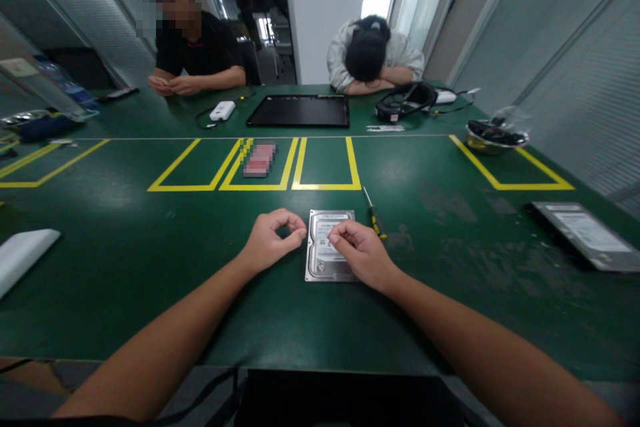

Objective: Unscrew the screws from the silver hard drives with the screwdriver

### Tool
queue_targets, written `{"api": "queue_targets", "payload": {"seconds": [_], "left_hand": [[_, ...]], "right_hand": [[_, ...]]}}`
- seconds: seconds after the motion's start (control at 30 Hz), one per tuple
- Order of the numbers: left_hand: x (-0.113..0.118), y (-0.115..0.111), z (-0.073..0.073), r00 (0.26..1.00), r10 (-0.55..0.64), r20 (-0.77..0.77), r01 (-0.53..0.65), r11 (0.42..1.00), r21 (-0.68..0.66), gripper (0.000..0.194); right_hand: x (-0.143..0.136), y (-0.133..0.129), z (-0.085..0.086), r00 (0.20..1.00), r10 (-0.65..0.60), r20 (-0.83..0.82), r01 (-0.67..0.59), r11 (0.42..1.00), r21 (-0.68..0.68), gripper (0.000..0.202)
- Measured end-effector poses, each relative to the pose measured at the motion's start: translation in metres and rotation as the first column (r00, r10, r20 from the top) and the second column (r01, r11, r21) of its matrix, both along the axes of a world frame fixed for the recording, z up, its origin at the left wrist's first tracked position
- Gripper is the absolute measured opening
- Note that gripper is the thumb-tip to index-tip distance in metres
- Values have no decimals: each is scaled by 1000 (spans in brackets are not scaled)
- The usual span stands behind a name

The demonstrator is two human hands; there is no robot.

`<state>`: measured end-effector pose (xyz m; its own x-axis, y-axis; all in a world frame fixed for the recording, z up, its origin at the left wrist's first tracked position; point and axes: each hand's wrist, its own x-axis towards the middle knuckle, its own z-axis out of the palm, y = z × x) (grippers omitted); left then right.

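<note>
A silver hard drive (316,267) with a white label lies flat on the green table in front of me. My left hand (276,237) is at its left edge, thumb and forefinger curled into a ring with the tips together. Over the right half of the drive, my right hand (363,250) has its thumb and fingers pinched together and covers part of the label. Whatever either pinch may hold is too small or hidden to make out. Just beyond my right hand rests a screwdriver (374,217) with a black and yellow handle.
More drives (585,233) lie at the right. A metal bowl (497,140) of dark items stands behind them. Yellow tape outlines (325,187) mark the table, one around a blurred red item (259,159). Farther back are a black panel (300,111), a headset (405,103) and two seated people.
</note>
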<state>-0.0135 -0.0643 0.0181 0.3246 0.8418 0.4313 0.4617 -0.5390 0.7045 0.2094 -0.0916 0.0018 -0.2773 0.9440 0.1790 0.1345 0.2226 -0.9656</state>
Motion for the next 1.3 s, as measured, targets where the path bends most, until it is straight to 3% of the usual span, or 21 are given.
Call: {"api": "queue_targets", "payload": {"seconds": [0.27,0.63,1.13,1.3], "left_hand": [[-4,3,-11,970,-162,-180,169,985,25,5],[-5,8,-9,938,-202,-280,230,971,70,8],[-5,17,7,882,-313,-352,288,950,-122,10],[-6,14,6,898,-314,-310,281,948,-147,10]], "right_hand": [[1,-1,2,997,-8,74,3,997,76,15],[2,-1,5,992,-11,129,-4,993,116,14],[2,-1,4,990,-13,137,-7,990,140,13],[2,-1,6,989,-16,149,-9,987,161,12]]}}
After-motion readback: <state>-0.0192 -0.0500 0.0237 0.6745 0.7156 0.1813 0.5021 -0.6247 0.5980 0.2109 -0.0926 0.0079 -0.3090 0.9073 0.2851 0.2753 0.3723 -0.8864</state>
